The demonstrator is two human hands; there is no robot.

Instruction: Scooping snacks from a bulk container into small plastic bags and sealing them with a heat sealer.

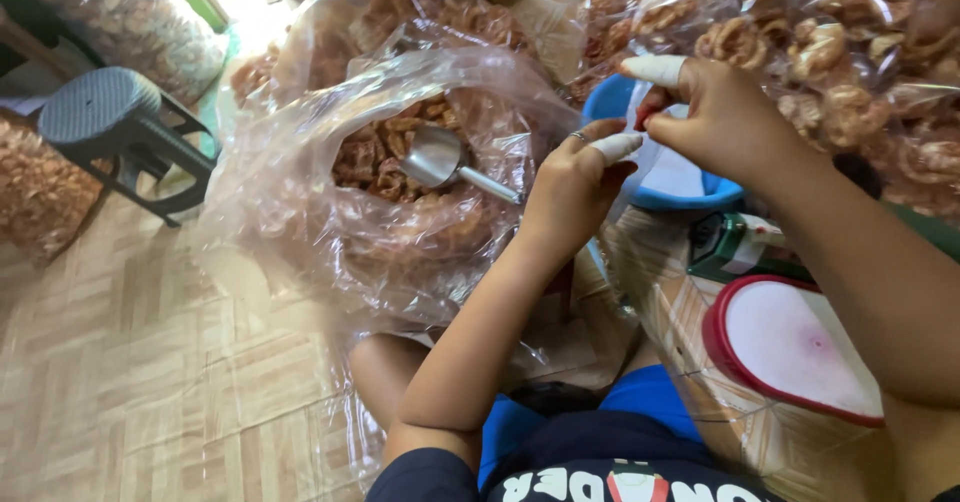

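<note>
From the head view, both hands met above the near rim of the blue basin (610, 97), pinching a small clear bag (665, 167) between them. The left hand (575, 182), a ring on one finger and white tape on a fingertip, gripped the bag's left edge. The right hand (715, 112), also taped, was clenched on a red tie (640, 120) at the bag's top. The bag hung below the fingers, its long axis about upright. The metal scoop (450, 162) lay in the big plastic sack (380, 182) of brown snacks, left of the hands, handle pointing toward the left hand, the nearer one.
</note>
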